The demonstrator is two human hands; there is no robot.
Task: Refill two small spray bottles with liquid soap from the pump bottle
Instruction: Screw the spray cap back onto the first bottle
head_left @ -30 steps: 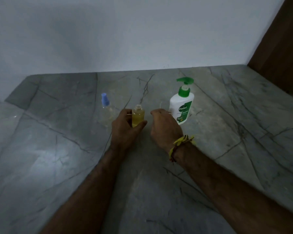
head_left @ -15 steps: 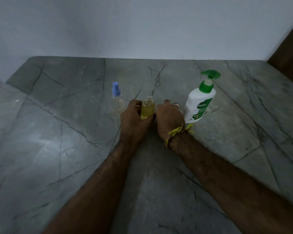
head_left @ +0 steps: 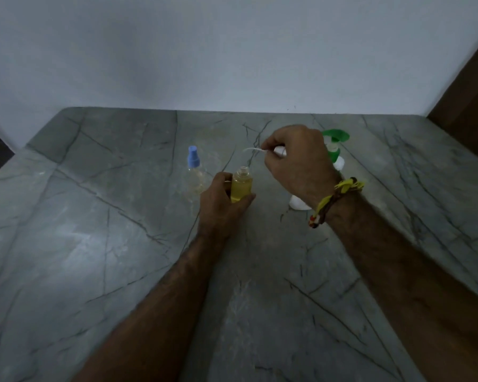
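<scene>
Small spray bottle [head_left: 241, 187] — uncapped, yellow-filled, gripped by left hand [head_left: 221, 205] — awaits its spray head [head_left: 271, 151], pinched by right hand [head_left: 298, 161] at two o'clock; blue-capped bottle [head_left: 195, 172] looks nearly empty.

We are seeing an uncapped bottle [head_left: 241, 186] standing on the table [head_left: 94, 244] in the left hand [head_left: 221, 205], with a capped bottle [head_left: 195, 172] sitting just left of it. The right hand [head_left: 298, 158] is hovering up and to the right, holding a sprayer [head_left: 262, 151] whose tube is pointing left above the open neck. The pump bottle [head_left: 334, 153] is standing behind that hand, mostly hidden.
</scene>
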